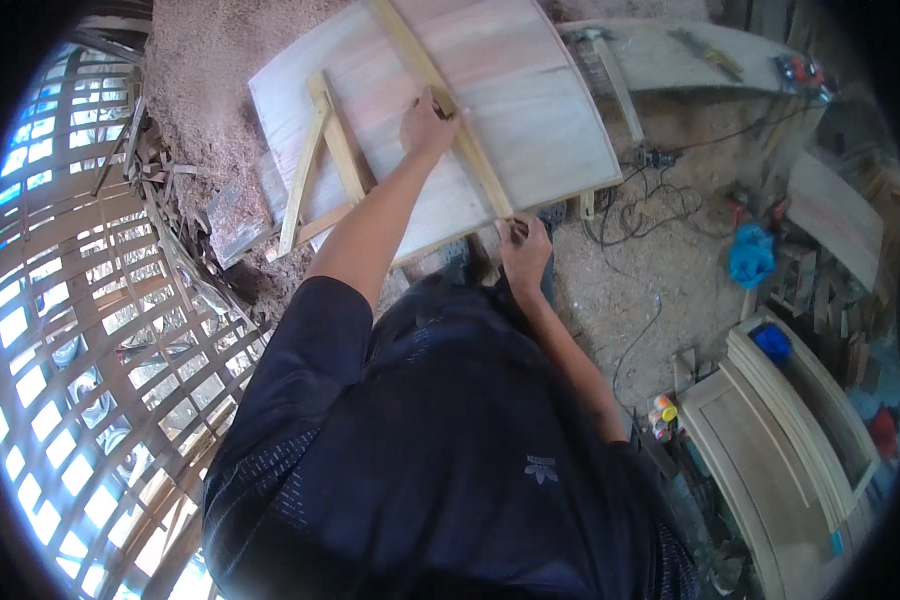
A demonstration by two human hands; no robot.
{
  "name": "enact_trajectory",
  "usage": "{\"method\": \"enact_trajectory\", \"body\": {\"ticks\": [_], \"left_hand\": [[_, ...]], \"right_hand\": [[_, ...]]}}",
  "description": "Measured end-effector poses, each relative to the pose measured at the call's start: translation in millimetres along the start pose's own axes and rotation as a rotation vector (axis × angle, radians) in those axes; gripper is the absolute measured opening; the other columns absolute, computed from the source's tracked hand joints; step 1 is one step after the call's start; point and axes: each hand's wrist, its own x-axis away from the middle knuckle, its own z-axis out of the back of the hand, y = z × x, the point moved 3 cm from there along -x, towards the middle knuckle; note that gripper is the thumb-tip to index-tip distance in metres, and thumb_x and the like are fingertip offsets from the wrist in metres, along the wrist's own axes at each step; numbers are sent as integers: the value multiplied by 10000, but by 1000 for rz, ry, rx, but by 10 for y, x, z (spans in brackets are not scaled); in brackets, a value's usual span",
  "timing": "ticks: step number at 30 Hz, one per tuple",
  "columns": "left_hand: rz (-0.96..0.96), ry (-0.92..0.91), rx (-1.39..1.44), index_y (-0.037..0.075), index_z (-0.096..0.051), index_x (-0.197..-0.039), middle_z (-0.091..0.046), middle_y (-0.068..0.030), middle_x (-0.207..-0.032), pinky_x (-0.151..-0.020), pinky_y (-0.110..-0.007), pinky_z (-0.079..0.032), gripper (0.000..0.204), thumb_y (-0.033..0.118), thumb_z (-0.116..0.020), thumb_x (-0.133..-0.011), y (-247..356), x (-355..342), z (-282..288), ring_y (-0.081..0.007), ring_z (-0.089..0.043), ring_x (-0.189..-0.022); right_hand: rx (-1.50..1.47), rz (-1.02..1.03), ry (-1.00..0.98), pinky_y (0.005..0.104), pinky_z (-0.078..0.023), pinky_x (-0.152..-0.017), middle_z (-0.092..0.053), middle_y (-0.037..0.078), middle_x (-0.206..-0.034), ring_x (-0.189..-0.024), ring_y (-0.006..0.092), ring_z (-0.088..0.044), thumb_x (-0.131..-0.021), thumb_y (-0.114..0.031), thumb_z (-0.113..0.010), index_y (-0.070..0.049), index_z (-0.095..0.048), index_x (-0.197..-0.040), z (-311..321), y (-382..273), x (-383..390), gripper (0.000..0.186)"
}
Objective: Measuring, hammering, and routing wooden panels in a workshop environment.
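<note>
A large pale wooden panel (530,100) lies in front of me, its near edge close to my body. Across it runs a long, narrow wooden strip (482,170), slanting from the far edge to the near edge. My left hand (428,128) is closed around the strip about midway along, with a small dark piece showing at the fingertips. At the strip's near end, by the panel edge, my right hand (526,252) pinches the wood. Left of both hands, an A-shaped frame of wooden strips (338,140) rests on the panel.
At the far right is a board (660,70) with a hammer (620,90) against it. Tangled black cords (650,205) lie on the dusty floor, near a blue plastic bag (752,258). Moulded wooden frames (760,440) stand at lower right. A wooden lattice (100,290) lines the left.
</note>
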Motion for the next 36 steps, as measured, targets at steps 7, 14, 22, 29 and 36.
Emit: {"method": "enact_trajectory", "body": {"ticks": [7,14,22,29,36], "left_hand": [[14,61,101,162,-576,-1363,-687,-55,-1103,-858,-439,-563,755,511,-849,-751,-55,16,-1,-273,-675,-1062],[-19,103,181,143,-608,-1244,-691,-91,-1097,-856,-460,-560,619,418,-835,-738,94,19,-102,-299,-682,-1043],[12,168,205,140,-631,-1291,-710,-117,-1080,-851,-452,-568,653,369,-843,-717,-180,-29,-132,-316,-700,-998],[85,245,195,94,-578,-1415,-707,-89,-1038,-842,-413,-571,774,347,-858,-739,-37,-16,-125,-258,-710,-956],[324,346,392,75,-540,-1444,-679,-112,-1155,-876,-431,-557,742,358,-823,-819,-78,495,-235,-281,-693,-981]], "right_hand": [[-12,-42,-57,354,-582,-810,-688,168,-992,-889,271,-701,-843,-146,-843,29,-681,-1034,18,-96,-14,305],[-69,-103,-115,339,-596,-755,-674,160,-1070,-906,242,-708,-882,-165,-822,24,-649,-1136,138,16,-92,361],[-46,-19,-72,364,-598,-718,-665,193,-1081,-846,271,-713,-911,-148,-747,17,-649,-1195,726,40,-671,343],[313,246,119,381,-543,-769,-714,137,-911,-892,272,-695,-921,-259,-739,-15,-690,-1120,1449,306,-3334,319],[562,317,-119,449,-546,-819,-739,191,-1020,-954,387,-700,-910,-311,-709,-89,-737,-1109,1298,876,-4822,300]]}}
